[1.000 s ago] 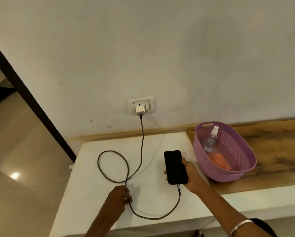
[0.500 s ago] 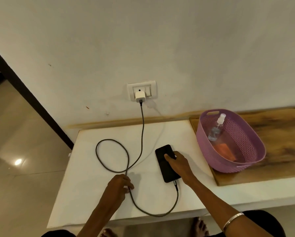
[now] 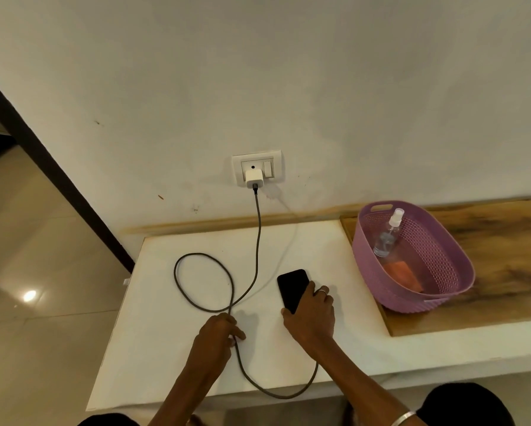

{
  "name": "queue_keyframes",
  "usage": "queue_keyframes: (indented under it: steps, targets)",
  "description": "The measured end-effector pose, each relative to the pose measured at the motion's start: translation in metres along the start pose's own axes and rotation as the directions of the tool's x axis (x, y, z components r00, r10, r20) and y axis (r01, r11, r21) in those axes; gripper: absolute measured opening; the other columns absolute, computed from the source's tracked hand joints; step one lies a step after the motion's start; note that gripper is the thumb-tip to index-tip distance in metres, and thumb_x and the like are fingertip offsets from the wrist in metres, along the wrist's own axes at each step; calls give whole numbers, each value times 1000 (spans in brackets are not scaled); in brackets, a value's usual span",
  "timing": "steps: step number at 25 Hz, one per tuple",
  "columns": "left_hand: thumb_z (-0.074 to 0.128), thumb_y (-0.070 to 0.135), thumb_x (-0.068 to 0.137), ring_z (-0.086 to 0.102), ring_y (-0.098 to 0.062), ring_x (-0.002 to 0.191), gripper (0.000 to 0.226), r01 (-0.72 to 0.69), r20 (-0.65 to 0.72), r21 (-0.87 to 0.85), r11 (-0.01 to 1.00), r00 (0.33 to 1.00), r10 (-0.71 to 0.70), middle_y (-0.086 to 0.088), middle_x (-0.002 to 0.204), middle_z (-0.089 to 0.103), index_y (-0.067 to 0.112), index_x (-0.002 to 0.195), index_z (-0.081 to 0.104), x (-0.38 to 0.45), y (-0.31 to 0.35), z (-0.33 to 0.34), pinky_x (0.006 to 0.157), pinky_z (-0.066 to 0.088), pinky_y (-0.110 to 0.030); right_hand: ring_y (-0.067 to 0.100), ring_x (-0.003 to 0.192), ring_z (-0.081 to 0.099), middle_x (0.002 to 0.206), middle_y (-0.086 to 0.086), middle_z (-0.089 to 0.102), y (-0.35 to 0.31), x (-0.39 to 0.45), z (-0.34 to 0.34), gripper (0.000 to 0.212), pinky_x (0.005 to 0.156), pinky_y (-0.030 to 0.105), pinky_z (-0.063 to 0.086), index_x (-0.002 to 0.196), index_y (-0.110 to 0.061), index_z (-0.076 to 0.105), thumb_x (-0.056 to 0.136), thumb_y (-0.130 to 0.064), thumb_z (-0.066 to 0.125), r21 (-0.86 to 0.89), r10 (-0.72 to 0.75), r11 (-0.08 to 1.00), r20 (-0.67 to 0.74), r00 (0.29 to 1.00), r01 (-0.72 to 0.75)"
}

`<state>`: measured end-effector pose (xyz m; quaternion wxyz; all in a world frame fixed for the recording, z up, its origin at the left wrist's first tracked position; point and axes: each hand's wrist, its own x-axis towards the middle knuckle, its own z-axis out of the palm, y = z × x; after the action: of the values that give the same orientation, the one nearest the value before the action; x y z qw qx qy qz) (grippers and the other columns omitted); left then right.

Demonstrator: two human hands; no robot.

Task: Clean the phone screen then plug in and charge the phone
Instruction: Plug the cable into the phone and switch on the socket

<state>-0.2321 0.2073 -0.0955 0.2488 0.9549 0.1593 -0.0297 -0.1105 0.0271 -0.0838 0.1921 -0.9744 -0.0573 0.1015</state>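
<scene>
The phone point(image 3: 292, 289) lies screen-up on the white bench point(image 3: 172, 333). The right hand point(image 3: 310, 315) is curled over its near end. The left hand point(image 3: 219, 330) pinches the charging cable point(image 3: 258, 241), which runs to the wall charger point(image 3: 253, 178).

- The left hand point(image 3: 219, 332) is knuckles-up with its fingers curled in a closed grip, the forearm reaching up from the lower edge.
- The right hand point(image 3: 311, 312) lies palm-down, fingers spread and bent, with a ring on one finger.
- The right forearm runs in from the lower right, with a metal bangle point(image 3: 404, 418) at the wrist.
</scene>
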Motion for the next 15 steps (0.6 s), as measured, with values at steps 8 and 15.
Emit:
queue_keyframes:
  steps: [8,15]
  targets:
    - [55,-5,87,60,-11,113,37,3,-3,12,1000,1000,-3,4,123,62,22,96,77,2,3,-7,94,44,-16,30,123,42,141,19,38,-2,0,-2,95,97,35,45,144,-2,25,79,-61,61,-110,-1,994,2,1000,1]
    - [56,-11,81,69,-11,84,36,46,-282,-179,983,955,-96,6,91,72,20,76,74,7,22,-23,72,48,-13,36,130,39,146,21,33,-2,44,-40,83,99,42,43,147,-6,21,89,-57,50,-159,-77,982,154,985,101]
